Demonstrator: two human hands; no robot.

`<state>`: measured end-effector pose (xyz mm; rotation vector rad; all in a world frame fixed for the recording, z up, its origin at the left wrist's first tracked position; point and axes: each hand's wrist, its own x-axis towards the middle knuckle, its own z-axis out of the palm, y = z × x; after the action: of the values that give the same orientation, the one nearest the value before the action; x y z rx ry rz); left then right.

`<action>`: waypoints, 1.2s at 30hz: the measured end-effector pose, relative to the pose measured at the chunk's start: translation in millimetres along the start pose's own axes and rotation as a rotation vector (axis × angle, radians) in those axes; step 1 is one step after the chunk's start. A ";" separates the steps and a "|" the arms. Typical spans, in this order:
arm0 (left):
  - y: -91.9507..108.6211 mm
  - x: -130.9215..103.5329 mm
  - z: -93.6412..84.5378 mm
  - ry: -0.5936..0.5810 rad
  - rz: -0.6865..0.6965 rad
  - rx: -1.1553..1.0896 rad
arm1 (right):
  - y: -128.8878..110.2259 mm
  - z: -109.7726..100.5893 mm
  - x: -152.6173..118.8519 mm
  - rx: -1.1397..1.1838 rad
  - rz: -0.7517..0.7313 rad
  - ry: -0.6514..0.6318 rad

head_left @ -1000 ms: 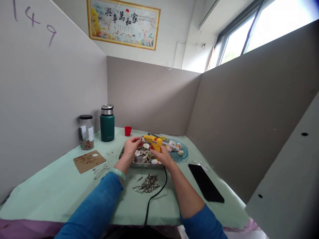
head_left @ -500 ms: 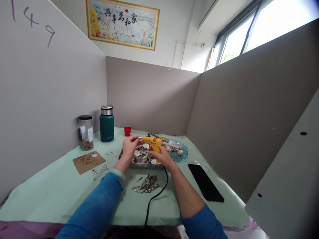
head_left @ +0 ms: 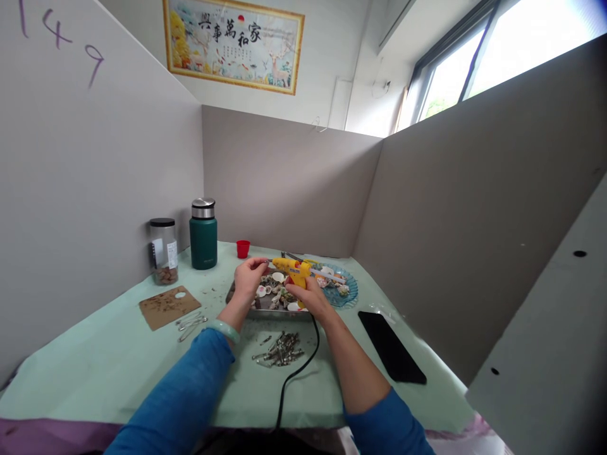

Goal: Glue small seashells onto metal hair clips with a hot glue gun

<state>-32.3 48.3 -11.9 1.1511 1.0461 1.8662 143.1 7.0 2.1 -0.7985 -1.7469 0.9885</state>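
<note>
My right hand (head_left: 309, 296) is wrapped round the handle of a yellow hot glue gun (head_left: 293, 269), a clear glue stick (head_left: 329, 275) jutting from its back end. The nozzle points left, toward my left hand (head_left: 250, 274). That hand's fingers are pinched together on something too small to make out, close by the nozzle. Below both hands lies a metal tray (head_left: 279, 314) holding several shells (head_left: 279, 277) and shell pieces. A heap of small metal clips (head_left: 281, 349) rests on the cloth in front of the tray.
A blue plate (head_left: 349, 289) of decorated shells sits right of the tray. The gun's black cord (head_left: 284, 388) runs to the front edge. A phone (head_left: 392, 346) lies right; cardboard (head_left: 169, 307), large pins (head_left: 190, 324), a jar (head_left: 164, 253), a green bottle (head_left: 203, 237) and red cup (head_left: 243, 249) stand or lie left.
The glue gun has shifted slightly right, so its nozzle is a little farther from my left fingers. My left hand has hardly moved.
</note>
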 end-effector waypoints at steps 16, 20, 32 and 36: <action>-0.1 -0.8 -0.4 -0.007 -0.006 -0.002 | 16.1 -0.4 5.1 -0.073 -0.016 0.034; -2.3 0.3 -0.1 0.001 0.005 -0.011 | 20.3 -1.1 6.9 -0.118 -0.018 0.024; 1.7 -1.8 2.0 0.005 -0.006 -0.010 | 19.9 -1.8 6.8 -0.133 -0.014 0.014; 2.6 -2.4 2.5 0.006 -0.013 -0.006 | 22.4 -2.6 7.6 -0.148 -0.010 0.025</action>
<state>-29.5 45.7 -9.7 1.1330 1.0483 1.8626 144.8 24.5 -14.0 -0.8908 -1.8166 0.8468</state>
